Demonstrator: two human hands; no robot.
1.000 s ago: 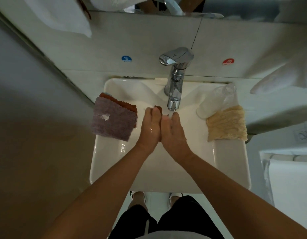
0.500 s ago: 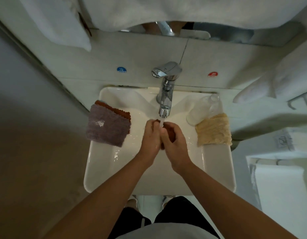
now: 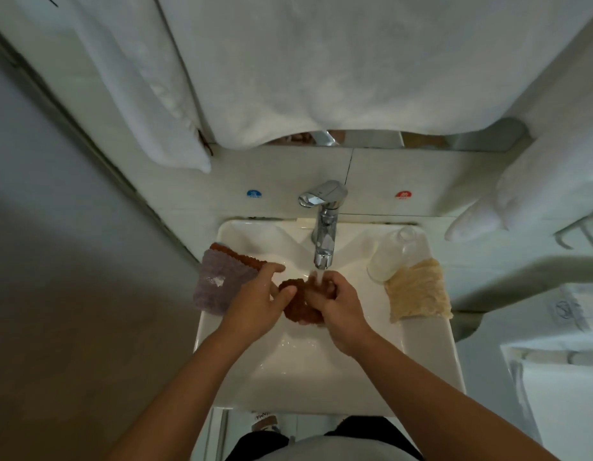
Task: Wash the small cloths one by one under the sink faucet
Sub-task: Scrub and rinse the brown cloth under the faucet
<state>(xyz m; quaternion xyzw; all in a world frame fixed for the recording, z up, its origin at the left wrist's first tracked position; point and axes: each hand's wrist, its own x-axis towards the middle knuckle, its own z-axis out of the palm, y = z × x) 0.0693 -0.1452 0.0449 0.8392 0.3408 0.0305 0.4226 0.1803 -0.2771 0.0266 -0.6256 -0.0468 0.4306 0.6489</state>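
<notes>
Both hands grasp a bunched brown cloth (image 3: 300,306) under the faucet (image 3: 323,227): the right hand (image 3: 338,306) is clenched around it, and the left hand (image 3: 258,302) seems to pinch its edge, fingers partly hidden. Folded cloths flank them, a purple cloth (image 3: 218,282) overhanging the sink (image 3: 321,371)'s left rim and a beige cloth (image 3: 416,292) on the right rim, leaving the basin's near half free.

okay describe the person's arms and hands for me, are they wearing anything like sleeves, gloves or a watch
Both forearms are bare right up to the frame edge: no sleeves show. The left hand and right hand have no gloves, and no watch, bracelet or ring can be seen. Both hands glisten wet.
</notes>
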